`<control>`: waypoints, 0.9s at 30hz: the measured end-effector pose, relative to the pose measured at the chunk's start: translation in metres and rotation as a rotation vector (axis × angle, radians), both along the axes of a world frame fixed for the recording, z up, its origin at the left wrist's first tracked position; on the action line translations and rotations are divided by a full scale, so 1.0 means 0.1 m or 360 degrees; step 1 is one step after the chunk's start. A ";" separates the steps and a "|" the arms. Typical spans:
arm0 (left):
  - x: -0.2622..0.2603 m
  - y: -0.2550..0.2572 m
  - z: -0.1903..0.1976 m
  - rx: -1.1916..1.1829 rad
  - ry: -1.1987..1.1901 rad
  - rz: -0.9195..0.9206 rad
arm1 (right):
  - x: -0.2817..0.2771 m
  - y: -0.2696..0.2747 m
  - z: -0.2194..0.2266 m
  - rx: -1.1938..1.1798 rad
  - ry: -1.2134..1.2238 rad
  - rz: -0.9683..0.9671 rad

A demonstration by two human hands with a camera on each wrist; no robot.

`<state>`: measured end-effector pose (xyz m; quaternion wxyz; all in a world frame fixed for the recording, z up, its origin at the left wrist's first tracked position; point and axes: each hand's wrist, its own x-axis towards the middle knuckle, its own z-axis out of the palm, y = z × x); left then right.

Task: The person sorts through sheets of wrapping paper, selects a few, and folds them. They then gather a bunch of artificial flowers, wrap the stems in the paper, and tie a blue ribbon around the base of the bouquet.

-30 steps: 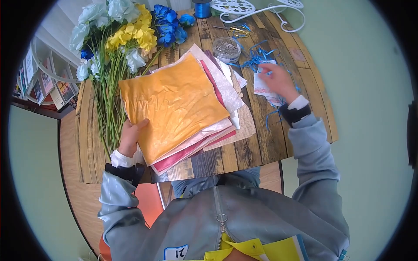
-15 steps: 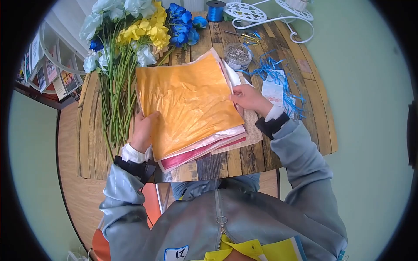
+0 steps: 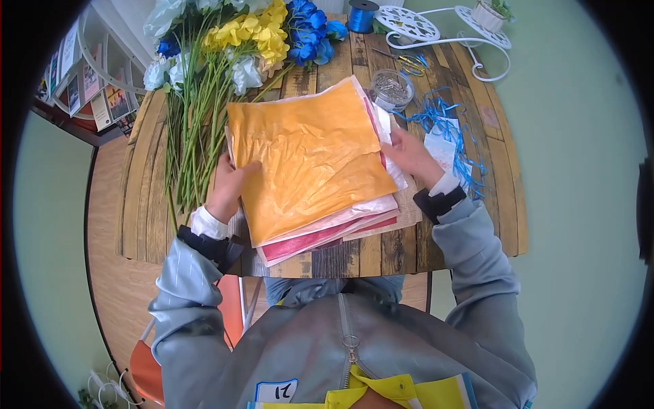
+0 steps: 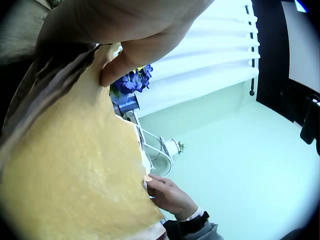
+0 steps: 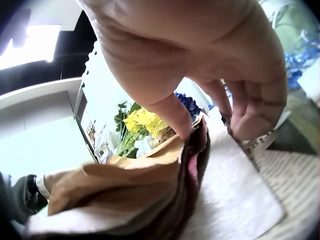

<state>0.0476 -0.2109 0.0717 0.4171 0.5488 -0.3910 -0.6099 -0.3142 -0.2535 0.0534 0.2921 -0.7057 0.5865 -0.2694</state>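
Note:
A stack of wrapping sheets, orange paper (image 3: 306, 163) on top with pink, crimson and white layers below, lies between the hands. The left hand (image 3: 230, 187) grips the stack's left edge, thumb on the orange sheet. At the right edge, the right hand (image 3: 411, 158) pinches the layers; in the right wrist view its thumb presses the edge of the orange paper (image 5: 135, 175), with the other fingers curled over a white sheet (image 5: 230, 190). Newsprint-patterned paper (image 5: 295, 185) shows beneath. The left wrist view shows the left thumb on the orange sheet (image 4: 85, 165).
Artificial flowers (image 3: 248, 37) with long stems lie left of the stack. Behind and right are a clear tub of pins (image 3: 392, 90), scissors (image 3: 412, 65), a blue ribbon spool (image 3: 362, 16), tangled blue ribbon (image 3: 436, 112), small cards (image 3: 441, 143) and a white metal stand (image 3: 409, 24).
The right hand has moved from above the cards and ribbon leftward to the stack's right edge and taken hold there. The left hand keeps its grip, and the head view has shifted slightly.

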 end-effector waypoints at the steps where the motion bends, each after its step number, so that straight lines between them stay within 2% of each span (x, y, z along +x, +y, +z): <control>1: 0.04 0.01 -0.02 -0.0047 -0.0185 0.0123 | -0.01 0.02 0.03 -0.0378 0.0125 -0.0087; 2: 0.05 0.02 -0.01 -0.0095 -0.0368 0.0245 | -0.01 0.05 0.08 -0.0376 0.0126 -0.0084; 4: 0.08 0.05 0.06 0.0037 -0.0341 0.0206 | 0.00 0.12 0.16 -0.0137 -0.0107 -0.0149; 6: 0.10 0.06 0.03 0.0175 -0.0317 0.0165 | 0.06 0.20 0.16 -0.0044 -0.0124 -0.0083; 8: 0.14 0.04 -0.11 -0.0030 -0.0388 0.0059 | 0.16 0.28 0.22 0.0045 -0.0140 -0.0016; 9: 0.11 0.06 -0.09 -0.0025 -0.0387 0.0060 | 0.22 0.34 0.31 -0.0216 0.0063 0.0124; 10: 0.05 0.09 -0.08 -0.0201 -0.0355 0.0107 | 0.27 0.37 0.38 -0.0480 0.0268 0.0262; 11: -0.03 0.11 -0.04 -0.0378 -0.0323 0.0153 | 0.30 0.40 0.44 -0.0477 0.0270 0.0261; 12: -0.11 0.14 0.06 -0.0379 -0.0322 0.0151 | 0.33 0.41 0.48 -0.0497 0.0316 0.0363; 14: -0.23 0.21 0.30 -0.1418 -0.2003 0.0336 | 0.40 0.42 0.53 -0.0510 0.0358 0.0469; 15: -0.25 0.20 0.33 -0.1436 -0.1758 0.0152 | 0.45 0.40 0.53 -0.0601 0.0389 0.0572; 16: -0.31 0.19 0.30 -0.1419 -0.1763 0.0156 | 0.50 0.40 0.52 -0.0693 0.0418 0.0680; 18: -0.48 0.19 0.24 -0.1464 -0.1850 -0.0379 | 0.69 0.43 0.48 -0.0702 0.0489 0.0810; 19: -0.55 0.21 0.23 -0.1457 -0.1852 -0.0374 | 0.75 0.43 0.47 -0.0720 0.0565 0.0926; 20: -0.63 0.25 0.22 -0.1111 -0.2039 -0.0689 | 0.76 0.46 0.45 -0.0717 0.0563 0.0932; 21: -0.66 0.26 0.21 -0.0743 -0.2195 -0.0999 | 0.77 0.50 0.40 -0.0453 0.0689 0.1068; 22: -0.64 0.27 0.16 -0.0735 -0.2192 -0.0999 | 0.77 0.55 0.33 -0.0184 0.0813 0.1199; 25: -0.58 0.25 0.09 -0.0492 -0.2249 -0.1424 | 0.53 0.61 0.14 -0.0227 0.0874 0.1276; 27: -0.57 0.24 0.06 -0.0509 -0.2209 -0.1377 | 0.37 0.59 0.17 -0.0234 0.0799 0.1323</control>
